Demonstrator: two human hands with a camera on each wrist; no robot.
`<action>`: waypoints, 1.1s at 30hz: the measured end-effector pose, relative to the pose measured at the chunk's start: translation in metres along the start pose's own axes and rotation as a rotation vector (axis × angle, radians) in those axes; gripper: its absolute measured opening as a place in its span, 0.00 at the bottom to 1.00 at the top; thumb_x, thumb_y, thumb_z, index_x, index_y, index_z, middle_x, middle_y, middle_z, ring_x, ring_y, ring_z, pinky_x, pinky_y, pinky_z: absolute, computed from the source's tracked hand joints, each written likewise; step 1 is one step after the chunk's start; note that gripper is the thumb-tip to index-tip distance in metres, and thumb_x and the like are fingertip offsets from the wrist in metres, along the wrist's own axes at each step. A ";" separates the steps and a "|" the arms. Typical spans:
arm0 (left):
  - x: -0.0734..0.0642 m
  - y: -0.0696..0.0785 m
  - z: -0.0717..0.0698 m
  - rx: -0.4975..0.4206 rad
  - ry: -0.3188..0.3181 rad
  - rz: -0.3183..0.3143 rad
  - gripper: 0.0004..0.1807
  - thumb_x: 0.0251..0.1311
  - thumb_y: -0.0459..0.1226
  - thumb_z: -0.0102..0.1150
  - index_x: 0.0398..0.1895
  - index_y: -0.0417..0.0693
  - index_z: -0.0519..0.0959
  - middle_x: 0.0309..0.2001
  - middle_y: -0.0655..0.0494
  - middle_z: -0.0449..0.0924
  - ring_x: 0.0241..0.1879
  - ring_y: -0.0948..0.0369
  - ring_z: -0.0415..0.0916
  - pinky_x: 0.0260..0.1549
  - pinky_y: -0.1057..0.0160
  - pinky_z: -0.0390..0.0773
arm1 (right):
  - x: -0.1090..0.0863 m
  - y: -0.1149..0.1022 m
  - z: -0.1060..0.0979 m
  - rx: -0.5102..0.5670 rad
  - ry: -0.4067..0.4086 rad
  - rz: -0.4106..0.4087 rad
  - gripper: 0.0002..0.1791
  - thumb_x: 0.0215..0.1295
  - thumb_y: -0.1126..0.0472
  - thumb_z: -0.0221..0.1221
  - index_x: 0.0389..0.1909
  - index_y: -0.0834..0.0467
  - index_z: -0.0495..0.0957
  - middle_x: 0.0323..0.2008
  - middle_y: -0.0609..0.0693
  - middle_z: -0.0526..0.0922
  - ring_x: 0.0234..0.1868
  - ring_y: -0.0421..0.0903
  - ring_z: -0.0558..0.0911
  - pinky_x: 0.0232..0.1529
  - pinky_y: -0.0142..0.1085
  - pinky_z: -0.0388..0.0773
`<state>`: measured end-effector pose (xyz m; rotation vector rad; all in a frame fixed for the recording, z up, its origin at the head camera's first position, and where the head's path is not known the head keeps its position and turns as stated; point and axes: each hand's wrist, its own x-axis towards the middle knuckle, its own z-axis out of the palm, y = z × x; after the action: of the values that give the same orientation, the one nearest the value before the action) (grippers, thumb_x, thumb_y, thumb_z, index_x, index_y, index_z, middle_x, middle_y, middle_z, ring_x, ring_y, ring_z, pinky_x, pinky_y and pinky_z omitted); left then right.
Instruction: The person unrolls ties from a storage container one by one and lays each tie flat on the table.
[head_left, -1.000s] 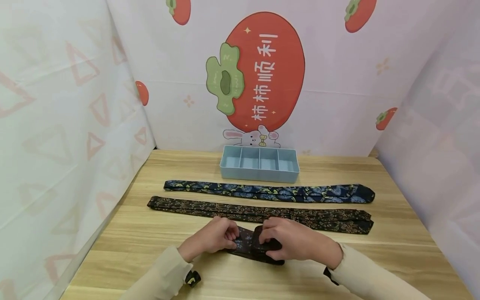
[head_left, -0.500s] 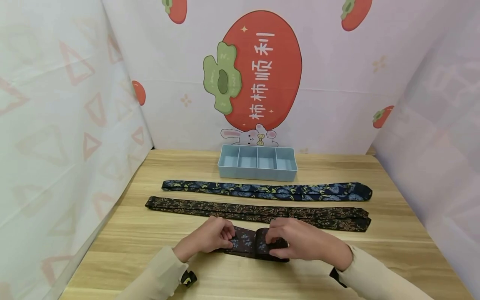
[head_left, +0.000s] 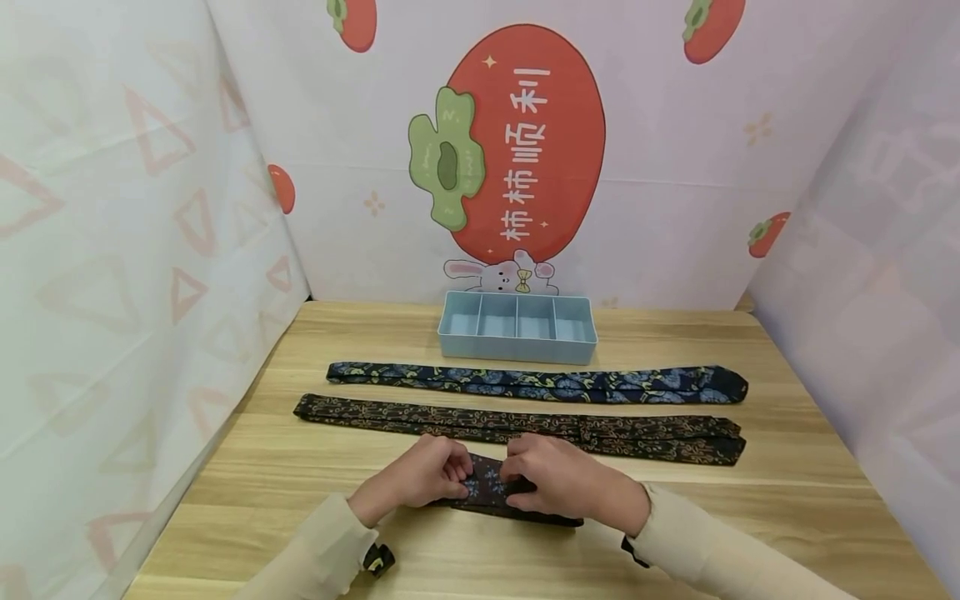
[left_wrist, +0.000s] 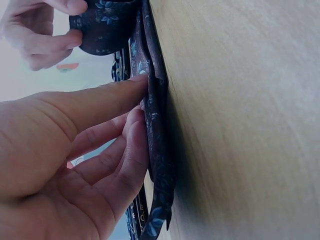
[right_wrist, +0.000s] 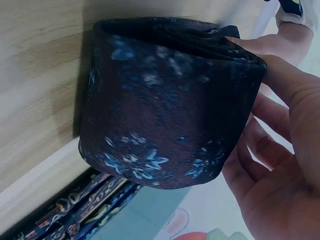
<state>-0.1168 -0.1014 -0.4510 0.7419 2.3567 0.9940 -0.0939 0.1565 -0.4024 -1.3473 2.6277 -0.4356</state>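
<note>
A dark brown necktie with blue flowers point(head_left: 486, 482) lies in front of me, its right part folded over in layers. My left hand point(head_left: 420, 472) holds the flat left part, thumb and fingertips against the cloth in the left wrist view. With my right hand point(head_left: 570, 479) I grip the folded bundle point(right_wrist: 155, 110); in the right wrist view the thumb is at its upper corner and the fingers lie along its side. The left wrist view shows this bundle raised from the flat part. My right hand covers much of it in the head view.
Behind the hands lies a black necktie with brownish patterning point(head_left: 637, 436), and beyond it a navy necktie with blue and yellow motifs point(head_left: 525, 384). A light blue box with several compartments point(head_left: 517, 348) stands at the back of the wooden table point(head_left: 247, 500), before a printed cloth backdrop point(head_left: 337, 242).
My right hand shifted slightly right, then came back left with the folded bundle, nearer the left hand. The left hand stays almost in place on the necktie.
</note>
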 end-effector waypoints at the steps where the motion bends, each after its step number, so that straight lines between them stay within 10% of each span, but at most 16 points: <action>1: 0.000 0.000 0.000 -0.001 0.001 0.000 0.09 0.57 0.29 0.77 0.39 0.42 0.86 0.34 0.57 0.85 0.30 0.72 0.80 0.33 0.72 0.83 | -0.002 0.000 -0.001 0.006 -0.003 0.008 0.07 0.66 0.54 0.73 0.41 0.51 0.90 0.36 0.42 0.81 0.35 0.32 0.75 0.37 0.27 0.79; 22: -0.001 0.000 -0.001 -0.030 -0.005 -0.036 0.10 0.56 0.30 0.78 0.39 0.44 0.87 0.34 0.59 0.84 0.31 0.67 0.81 0.33 0.70 0.83 | -0.070 0.037 -0.022 0.211 -0.037 0.120 0.09 0.65 0.58 0.73 0.44 0.51 0.87 0.39 0.40 0.83 0.37 0.29 0.78 0.37 0.28 0.81; 33: 0.000 0.001 -0.001 -0.035 -0.010 -0.044 0.10 0.56 0.30 0.78 0.39 0.44 0.86 0.34 0.59 0.84 0.32 0.66 0.81 0.33 0.70 0.83 | -0.048 0.022 -0.024 0.164 -0.017 0.074 0.10 0.68 0.57 0.71 0.47 0.53 0.88 0.41 0.44 0.85 0.38 0.33 0.80 0.38 0.29 0.81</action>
<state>-0.1172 -0.1014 -0.4491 0.6777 2.3312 1.0078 -0.0892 0.2118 -0.3864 -1.1950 2.5543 -0.6113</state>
